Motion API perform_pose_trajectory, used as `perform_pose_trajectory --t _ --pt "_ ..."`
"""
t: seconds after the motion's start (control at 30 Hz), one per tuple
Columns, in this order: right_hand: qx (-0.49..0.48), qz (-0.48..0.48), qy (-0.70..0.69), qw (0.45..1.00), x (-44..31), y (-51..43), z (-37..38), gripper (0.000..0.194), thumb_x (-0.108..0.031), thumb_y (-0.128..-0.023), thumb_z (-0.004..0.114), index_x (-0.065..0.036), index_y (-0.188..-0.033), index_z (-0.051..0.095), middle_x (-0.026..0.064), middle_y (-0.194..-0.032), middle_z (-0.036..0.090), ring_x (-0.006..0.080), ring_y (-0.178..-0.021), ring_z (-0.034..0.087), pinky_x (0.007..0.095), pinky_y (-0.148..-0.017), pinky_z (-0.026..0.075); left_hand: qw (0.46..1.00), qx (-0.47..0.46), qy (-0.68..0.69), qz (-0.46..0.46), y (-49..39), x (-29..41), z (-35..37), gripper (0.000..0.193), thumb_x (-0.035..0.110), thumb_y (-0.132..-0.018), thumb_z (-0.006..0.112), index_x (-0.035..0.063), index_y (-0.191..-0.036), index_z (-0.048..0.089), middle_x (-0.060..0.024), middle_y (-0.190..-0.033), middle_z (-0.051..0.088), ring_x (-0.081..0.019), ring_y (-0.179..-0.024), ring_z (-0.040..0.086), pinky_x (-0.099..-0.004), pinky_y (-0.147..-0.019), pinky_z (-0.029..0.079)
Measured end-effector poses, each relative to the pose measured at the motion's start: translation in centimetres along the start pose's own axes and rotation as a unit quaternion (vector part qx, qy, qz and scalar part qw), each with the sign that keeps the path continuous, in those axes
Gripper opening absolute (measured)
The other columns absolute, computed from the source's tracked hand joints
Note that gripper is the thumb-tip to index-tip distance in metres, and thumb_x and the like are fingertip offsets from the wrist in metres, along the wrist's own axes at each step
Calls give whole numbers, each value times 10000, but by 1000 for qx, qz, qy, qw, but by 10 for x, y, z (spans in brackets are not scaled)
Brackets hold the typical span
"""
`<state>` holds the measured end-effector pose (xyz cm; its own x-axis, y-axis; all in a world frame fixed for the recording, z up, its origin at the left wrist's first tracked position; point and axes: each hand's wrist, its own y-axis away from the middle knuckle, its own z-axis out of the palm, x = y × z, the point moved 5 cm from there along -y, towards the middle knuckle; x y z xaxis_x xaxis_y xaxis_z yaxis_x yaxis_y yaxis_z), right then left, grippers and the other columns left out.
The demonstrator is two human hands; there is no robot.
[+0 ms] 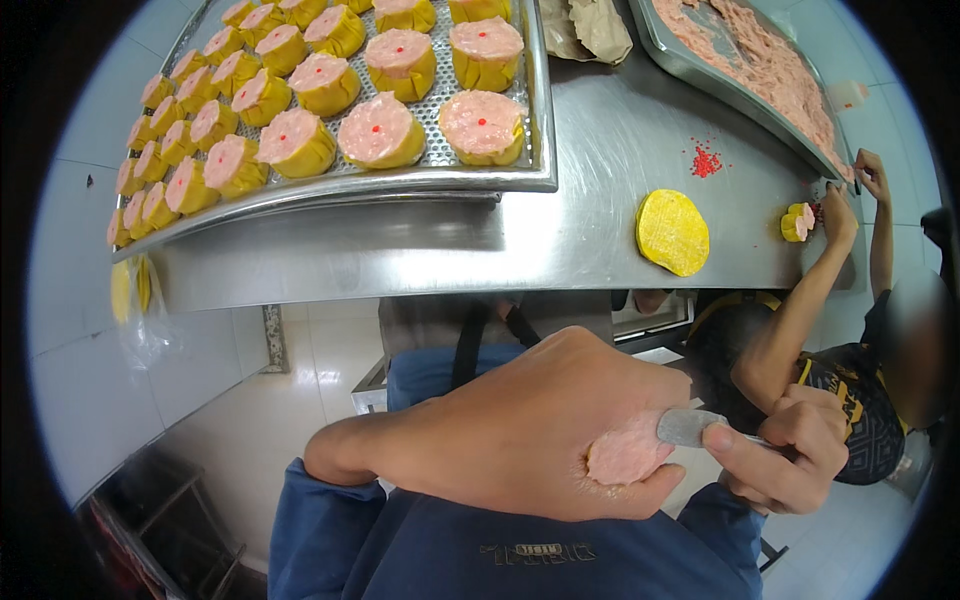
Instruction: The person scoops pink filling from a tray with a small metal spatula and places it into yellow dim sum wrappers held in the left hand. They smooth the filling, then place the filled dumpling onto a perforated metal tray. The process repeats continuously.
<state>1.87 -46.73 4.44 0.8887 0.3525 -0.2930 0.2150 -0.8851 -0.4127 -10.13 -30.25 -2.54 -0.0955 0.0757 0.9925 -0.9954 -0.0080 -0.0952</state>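
Note:
Below the table edge, my left hand (555, 420) is curled around a round mass of pink meat paste (626, 456), whose flat top shows at the thumb side. Any wrapper around the paste is hidden inside the fist. My right hand (791, 450) grips a flat metal spatula (684, 427) between thumb and fingers, and its blade touches the edge of the paste. On the steel table ahead lies a stack of round yellow wrappers (673, 234). Beyond it, small red bits (706, 160) are heaped loosely.
A perforated tray (420, 180) at left bears several yellow dumplings topped with red dots. A deep metal pan (739, 120) of pink paste stands far right. A co-worker's hand (838, 217) is beside small dumplings (795, 223). Brown paper (600, 34) lies behind; a plastic bag (154, 330) hangs left.

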Motion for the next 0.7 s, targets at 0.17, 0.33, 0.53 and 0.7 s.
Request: perform_pose_trajectory --t 0.17,0.33,0.53,0.7 --pt "68 23 -2 997 0 2 0 459 -237 -586 838 -169 -1037 889 -41 -689 363 63 -477 316 240 -468 147 994 3 93 -65 1 2 0 352 223 -852 830 -8 -896 569 -224 -674 579 -465 -667 594 -437 -571 451" --pt "30 -25 -32 999 -1 2 3 289 -290 -841 870 -84 -1044 862 -4 -736 412 73 -475 351 247 -426 218 999 -23 22 25 -7 0 8 350 222 -849 832 -6 -897 571 -222 -682 583 -471 -676 592 -442 -574 451" --pt "16 23 14 1000 1 4 -1 327 -159 -735 855 -109 -1058 870 -6 -731 410 85 -479 345 248 -430 229 999 -12 -4 -30 2 0 -1 298 200 -842 864 38 -870 615 -140 -705 638 -366 -646 632 -378 -572 479" --pt "52 -4 -20 998 -1 7 1 324 -152 -740 846 -107 -1059 872 -7 -719 406 80 -473 334 243 -428 224 995 -12 79 -52 -4 0 5 336 202 -863 812 -6 -817 552 -212 -682 582 -464 -675 596 -442 -574 455"
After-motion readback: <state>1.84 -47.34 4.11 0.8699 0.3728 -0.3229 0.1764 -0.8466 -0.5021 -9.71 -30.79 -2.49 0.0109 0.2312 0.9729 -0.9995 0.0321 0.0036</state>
